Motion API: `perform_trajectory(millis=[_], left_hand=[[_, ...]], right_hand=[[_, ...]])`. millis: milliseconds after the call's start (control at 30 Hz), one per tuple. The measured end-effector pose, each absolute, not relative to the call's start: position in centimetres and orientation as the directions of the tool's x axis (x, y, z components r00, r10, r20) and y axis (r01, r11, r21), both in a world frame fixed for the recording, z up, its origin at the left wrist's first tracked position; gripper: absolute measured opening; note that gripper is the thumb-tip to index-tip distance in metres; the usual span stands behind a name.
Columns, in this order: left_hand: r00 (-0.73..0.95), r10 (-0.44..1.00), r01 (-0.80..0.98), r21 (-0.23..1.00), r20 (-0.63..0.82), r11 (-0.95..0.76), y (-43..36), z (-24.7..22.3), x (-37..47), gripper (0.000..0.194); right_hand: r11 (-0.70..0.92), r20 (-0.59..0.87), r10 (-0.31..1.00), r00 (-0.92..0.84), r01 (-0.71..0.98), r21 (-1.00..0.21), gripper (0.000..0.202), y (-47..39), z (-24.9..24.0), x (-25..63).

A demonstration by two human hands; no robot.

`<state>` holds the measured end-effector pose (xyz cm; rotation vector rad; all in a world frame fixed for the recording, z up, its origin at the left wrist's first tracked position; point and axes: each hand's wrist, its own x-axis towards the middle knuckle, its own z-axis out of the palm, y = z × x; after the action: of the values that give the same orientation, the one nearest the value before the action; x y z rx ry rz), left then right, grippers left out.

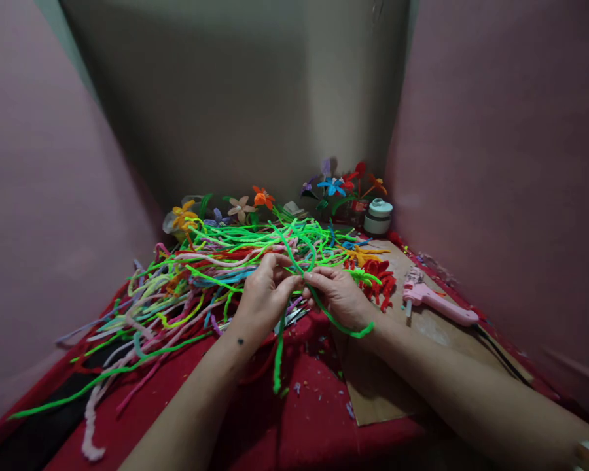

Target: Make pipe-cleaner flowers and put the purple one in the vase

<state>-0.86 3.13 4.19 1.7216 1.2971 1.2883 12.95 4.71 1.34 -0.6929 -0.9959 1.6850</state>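
Both hands meet in the middle of the head view over a red cloth. Between thumb and fingers, my left hand (268,288) pinches green pipe cleaners (278,356) where they cross. Close beside it, my right hand (334,293) pinches the same green strands near the crossing. Two ends stick up above the fingers, one hangs below my left hand, and another curves under my right hand towards the wrist. Fingers partly hide the crossing, so I cannot tell how the strands are joined. Behind the hands lies a large heap of coloured pipe cleaners (216,255).
A pink hot glue gun (444,303) lies on a cardboard sheet (377,392) at the right, its cord trailing forward. Red pipe-cleaner pieces (380,281) sit beside it. Pipe-cleaner flowers (334,186) and a white-lidded jar (377,216) stand at the back. Small fibre scraps dot the red cloth (314,405).
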Motion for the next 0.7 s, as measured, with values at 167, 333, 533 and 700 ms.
perform_trajectory(millis=[167, 333, 533, 700], left_hand=[[0.059, 0.996, 0.179, 0.981, 0.060, -0.070, 2.7, 5.5, -0.9, 0.027], [0.127, 0.992, 0.036, 0.999, -0.010, 0.006, 2.8, 5.2, -1.3, 0.024], [0.157, 0.985, -0.030, 0.997, -0.066, 0.072, 3.1, 4.8, -1.7, 0.029], [0.100, 0.992, -0.034, 0.997, -0.071, 0.075, 2.9, 5.1, -1.4, 0.024]], right_hand=[[-0.123, 0.042, 0.949, -0.312, -0.491, -0.862, 0.025, 4.7, 1.4, 13.0], [-0.101, 0.085, 0.926, -0.368, -0.458, -0.883, 0.012, 4.4, 1.2, 12.9], [-0.113, 0.090, 0.911, -0.402, -0.454, -0.884, 0.009, 4.6, 0.8, 13.0], [-0.172, 0.035, 0.915, -0.402, -0.466, -0.868, 0.014, 4.7, 0.9, 13.1]])
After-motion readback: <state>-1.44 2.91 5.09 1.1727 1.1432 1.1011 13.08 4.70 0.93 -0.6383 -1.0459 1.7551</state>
